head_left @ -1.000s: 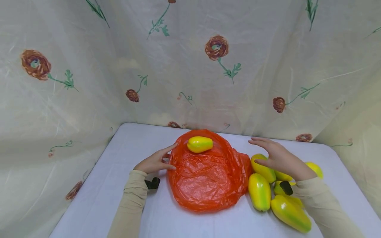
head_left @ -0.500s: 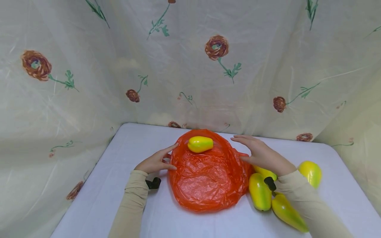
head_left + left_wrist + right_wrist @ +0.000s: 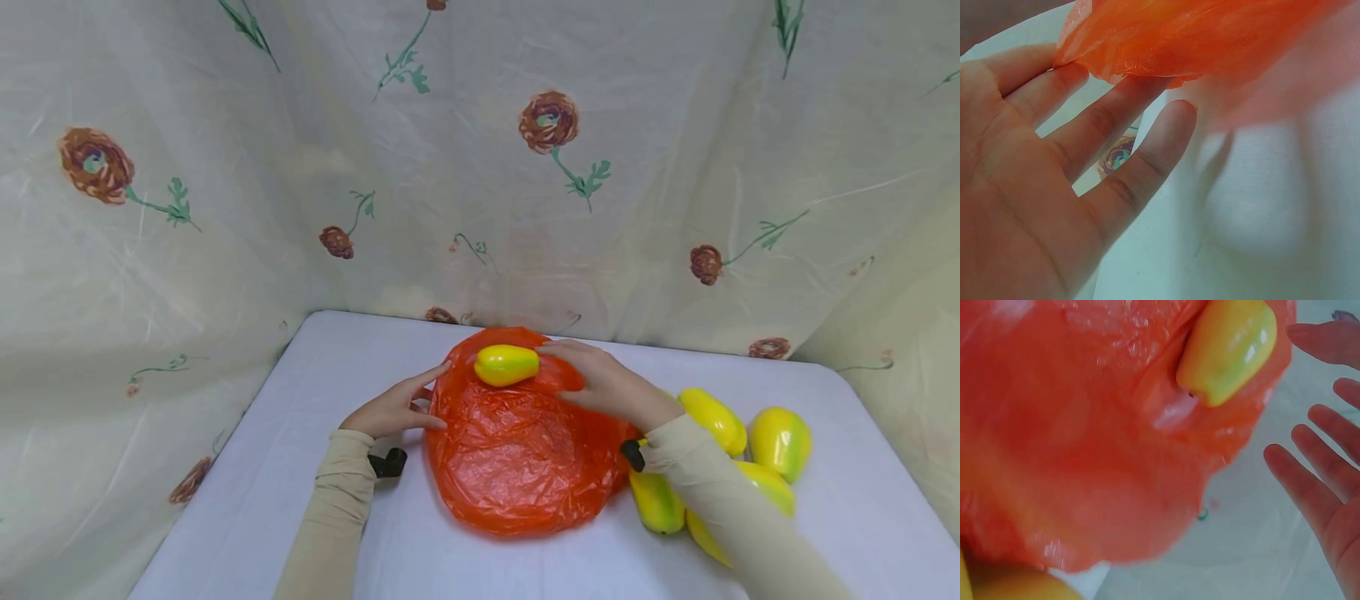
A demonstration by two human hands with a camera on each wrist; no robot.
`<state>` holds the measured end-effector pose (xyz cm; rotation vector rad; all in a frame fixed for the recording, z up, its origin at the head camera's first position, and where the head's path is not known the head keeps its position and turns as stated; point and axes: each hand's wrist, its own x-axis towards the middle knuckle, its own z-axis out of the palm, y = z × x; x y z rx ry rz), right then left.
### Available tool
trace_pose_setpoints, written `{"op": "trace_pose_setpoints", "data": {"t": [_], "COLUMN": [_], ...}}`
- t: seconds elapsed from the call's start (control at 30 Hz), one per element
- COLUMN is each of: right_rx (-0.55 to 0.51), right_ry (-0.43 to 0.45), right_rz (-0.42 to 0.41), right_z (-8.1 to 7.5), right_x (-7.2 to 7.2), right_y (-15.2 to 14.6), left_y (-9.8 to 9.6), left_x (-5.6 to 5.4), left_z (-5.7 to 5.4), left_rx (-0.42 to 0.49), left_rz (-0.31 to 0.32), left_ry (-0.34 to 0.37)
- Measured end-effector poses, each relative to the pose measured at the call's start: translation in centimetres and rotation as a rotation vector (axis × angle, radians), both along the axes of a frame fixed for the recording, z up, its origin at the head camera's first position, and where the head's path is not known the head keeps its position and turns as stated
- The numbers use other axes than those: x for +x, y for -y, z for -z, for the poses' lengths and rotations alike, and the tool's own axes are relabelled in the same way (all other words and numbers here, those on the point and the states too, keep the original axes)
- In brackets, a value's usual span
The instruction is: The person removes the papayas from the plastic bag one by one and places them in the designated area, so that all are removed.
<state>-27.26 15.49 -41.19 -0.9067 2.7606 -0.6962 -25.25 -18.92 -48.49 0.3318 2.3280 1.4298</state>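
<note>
A red plastic bag (image 3: 525, 467) lies spread on the table, a yellow-green, papaya-shaped fruit (image 3: 507, 365) on its far part. My left hand (image 3: 392, 408) is at the bag's left edge, fingers fairly straight and spread. In the left wrist view some fingertips touch the bag's rim (image 3: 1210, 50), and one tip passes out of sight under it. Over the bag's right side reaches my right hand (image 3: 603, 385), its fingers extended and holding nothing. Its fingertips are close to the fruit's right end; the right wrist view shows a gap between the fruit (image 3: 1229, 350) and the fingers (image 3: 1300, 481).
Several similar yellow-green fruits (image 3: 780, 442) lie on the white table (image 3: 450, 567) to the bag's right, partly hidden by my right sleeve (image 3: 720, 492). A flowered curtain (image 3: 637, 192) hangs behind the table and along its sides.
My right hand has moved left from above the loose fruits to over the bag, beside the fruit there. The left hand, the bag and that fruit have stayed in place.
</note>
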Motion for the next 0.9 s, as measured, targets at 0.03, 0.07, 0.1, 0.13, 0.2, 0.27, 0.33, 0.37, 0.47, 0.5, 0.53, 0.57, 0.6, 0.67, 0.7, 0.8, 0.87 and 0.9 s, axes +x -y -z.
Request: {"op": "trace_pose_setpoints", "data": {"t": [0.03,0.07,0.1,0.13,0.2,0.27,0.33,0.37,0.47,0.5,0.53,0.57,0.6,0.67,0.7,0.8,0.87,0.9], "right_rx": [-0.003,-0.008,-0.014,-0.019,-0.027,-0.021,-0.016,-0.015,-0.005,0.001,0.009,0.018,0.024,0.032,0.031,0.021,0.022,0.019], "right_ry": [-0.007,-0.011,-0.015,-0.016,-0.002,0.007,0.01,0.014,0.011,0.01,0.007,0.004,0.003,0.001,0.003,0.007,-0.003,-0.002], "right_rz": [-0.009,-0.018,-0.027,-0.035,-0.037,-0.036,-0.037,-0.035,-0.039,-0.039,-0.041,-0.042,-0.043,-0.046,-0.047,-0.053,-0.054,-0.051], "right_z": [0.2,0.4,0.6,0.8,1.1,1.3,1.5,1.6,1.8,1.9,2.0,2.1,2.2,2.4,2.5,2.6,2.7,2.8], "right_x": [-0.1,-0.2,-0.3,-0.4,-0.6,-0.7,-0.9,-1.0,-1.2,-1.3,-1.4,-1.5,-1.6,-1.8,-1.9,-2.3,-2.6,-2.7], "right_y": [0.3,0.5,0.8,1.0,1.5,2.0,2.5,2.7,3.4,3.6,3.8,4.0,4.2,4.5,4.7,5.1,5.4,5.5], "left_y": [0.0,0.0,0.0,0.0,0.0,0.1,0.1,0.2,0.2,0.2,0.2,0.1,0.1,0.1,0.1,0.1,0.1,0.1], "left_x": [0.0,0.0,0.0,0.0,0.0,0.0,-0.1,-0.1,-0.1,-0.1,-0.1,0.0,0.0,0.0,0.1,0.1,0.0,0.0], "left_z": [0.0,0.0,0.0,-0.1,-0.1,-0.1,-0.1,-0.1,-0.1,-0.1,-0.1,-0.1,0.0,0.0,0.0,0.0,-0.1,-0.1], "left_rx": [0.0,0.0,0.0,0.001,0.003,0.003,0.002,0.001,-0.005,-0.006,-0.006,-0.006,-0.006,-0.003,-0.001,0.002,0.002,0.005], "left_rz": [0.0,0.0,0.0,0.0,0.0,0.001,0.002,0.003,-0.002,-0.005,-0.008,-0.01,-0.012,-0.012,-0.011,-0.005,0.0,0.004], "left_ry": [-0.001,-0.002,-0.003,-0.004,-0.005,-0.004,-0.004,-0.007,-0.004,-0.004,-0.005,-0.004,-0.002,-0.003,-0.003,0.0,-0.001,-0.001]}}
